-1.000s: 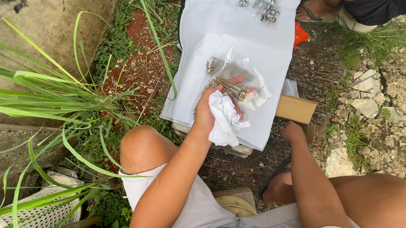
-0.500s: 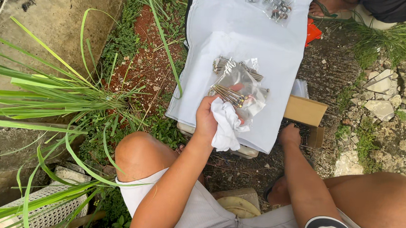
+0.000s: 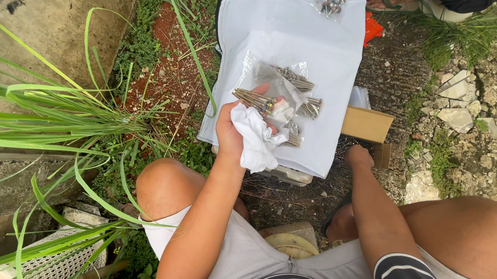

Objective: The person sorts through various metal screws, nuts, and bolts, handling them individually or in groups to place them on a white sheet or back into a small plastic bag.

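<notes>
Over on the left there's long green grass (image 3: pixel 60 111) arching beside a concrete wall (image 3: pixel 49 18). Then the person's left hand (image 3: pixel 233 134), closed around a crumpled white cloth (image 3: pixel 257 139) and pinching a bundle of metal skewers (image 3: pixel 254 99) that sticks out over the clear plastic bag (image 3: pixel 283 90), on the white sheet (image 3: pixel 289 38). More skewers lie loose in that bag. Further right, the right hand (image 3: pixel 358 157) reaches down by the cardboard box (image 3: pixel 367 125); can't tell if it's gripping anything.
</notes>
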